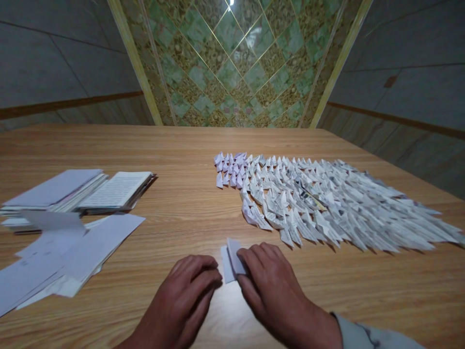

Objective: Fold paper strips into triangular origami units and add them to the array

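Observation:
A small folded piece of white paper point(231, 259) stands on the wooden table point(174, 203) near its front edge. My right hand point(271, 286) pinches it from the right, fingers curled around its fold. Just left of the paper, my left hand point(189, 291) rests on the table with fingers curled in, its fingertips close to the paper's left side; whether they touch it I cannot tell.
Many small folded paper pieces point(319, 203) lie in dense rows across the right half of the table. At the left lie loose white sheets point(69, 252) and an open stack of notebooks point(90, 191). A green patterned wall panel point(236, 63) rises behind.

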